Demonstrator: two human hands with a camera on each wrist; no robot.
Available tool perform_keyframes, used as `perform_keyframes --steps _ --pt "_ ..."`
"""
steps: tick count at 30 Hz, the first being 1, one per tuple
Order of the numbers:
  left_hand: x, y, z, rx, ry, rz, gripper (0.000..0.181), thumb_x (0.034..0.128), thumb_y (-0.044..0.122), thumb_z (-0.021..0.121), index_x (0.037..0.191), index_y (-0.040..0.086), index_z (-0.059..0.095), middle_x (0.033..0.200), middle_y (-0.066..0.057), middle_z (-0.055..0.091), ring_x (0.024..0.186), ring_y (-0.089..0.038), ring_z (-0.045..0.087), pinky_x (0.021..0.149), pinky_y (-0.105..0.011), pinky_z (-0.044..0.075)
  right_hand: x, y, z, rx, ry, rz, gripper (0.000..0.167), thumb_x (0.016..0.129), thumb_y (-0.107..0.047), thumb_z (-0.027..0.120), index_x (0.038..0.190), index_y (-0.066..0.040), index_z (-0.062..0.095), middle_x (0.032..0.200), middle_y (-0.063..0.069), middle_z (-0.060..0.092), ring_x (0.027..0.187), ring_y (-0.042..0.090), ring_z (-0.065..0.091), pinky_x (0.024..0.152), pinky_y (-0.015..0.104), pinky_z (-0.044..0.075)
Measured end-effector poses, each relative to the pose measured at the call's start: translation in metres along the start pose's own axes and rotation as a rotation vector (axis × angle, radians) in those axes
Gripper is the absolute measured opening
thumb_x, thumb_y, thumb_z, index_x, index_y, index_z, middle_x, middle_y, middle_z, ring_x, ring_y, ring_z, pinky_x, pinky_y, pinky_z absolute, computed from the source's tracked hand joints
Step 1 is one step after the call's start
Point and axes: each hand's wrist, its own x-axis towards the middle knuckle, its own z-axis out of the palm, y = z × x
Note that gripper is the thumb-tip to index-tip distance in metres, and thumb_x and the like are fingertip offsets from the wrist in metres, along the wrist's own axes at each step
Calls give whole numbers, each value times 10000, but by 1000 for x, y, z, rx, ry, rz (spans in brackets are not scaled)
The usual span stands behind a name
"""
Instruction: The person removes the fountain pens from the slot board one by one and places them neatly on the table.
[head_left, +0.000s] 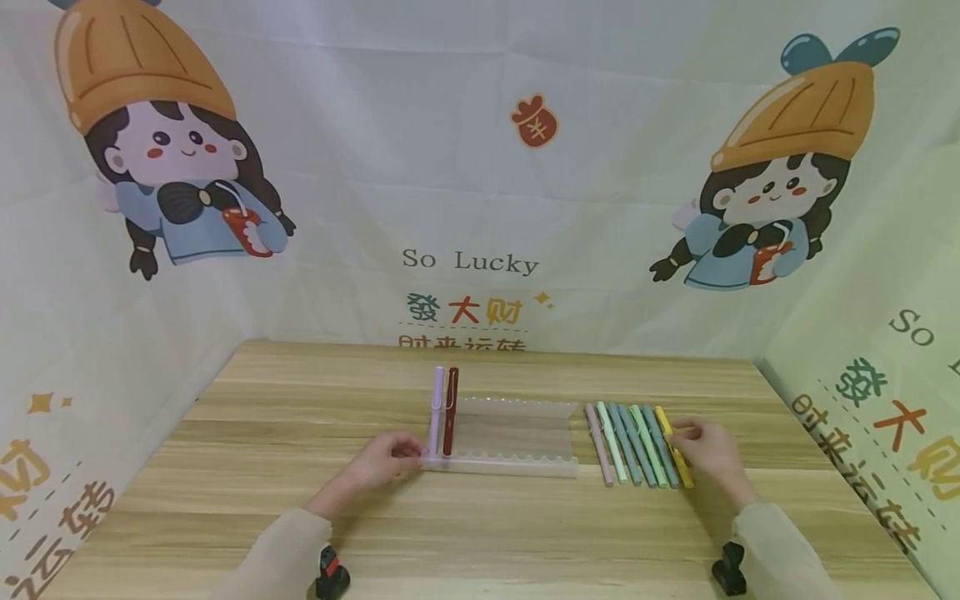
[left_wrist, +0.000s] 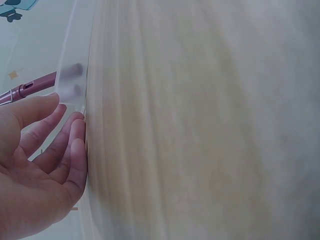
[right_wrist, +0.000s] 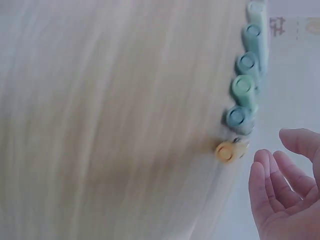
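Yellow pen [head_left: 684,468] lies at the right end of a row on the table [head_left: 510,542], beside six other pens [head_left: 626,446] in pink, greens and blue-greys. Right hand [head_left: 708,454] is right by it — fingers loosely bent, thumb apart, can't tell if they're touching it. Left hand [head_left: 378,458] is similarly relaxed, fingertips at the clear tray's [head_left: 517,468] left end. Lilac pen [head_left: 435,427] and dark red pen [head_left: 450,417] sit there, side by side. Backdrop [head_left: 600,167] says "So Lucky" — plus "發大财" below.

The left sleeve [head_left: 281,550] and right sleeve [head_left: 780,550] are pale beige. Against the left one shows a small black device [head_left: 333,577] with a red patch; against the right, a second black device [head_left: 729,570].
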Motion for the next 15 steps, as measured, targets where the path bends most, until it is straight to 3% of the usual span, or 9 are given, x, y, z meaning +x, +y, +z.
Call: perform_keyframes --steps 9,15 --pt "0 -1 0 9 -6 18 158 793 30 597 932 -44 587 821 -59 583 743 -196 532 605 -318 466 -2 -19 17 16 18 -107 244 793 -75 604 981 80 592 784 146 617 725 292 573 577 367 466" --pt "0 -1 0 -6 -3 14 165 789 38 605 934 -39 586 819 -56 580 736 -193 529 599 -324 465 -4 -34 31 47 -14 -121 213 794 -67 610 967 58 604 765 88 615 691 219 562 555 312 448"
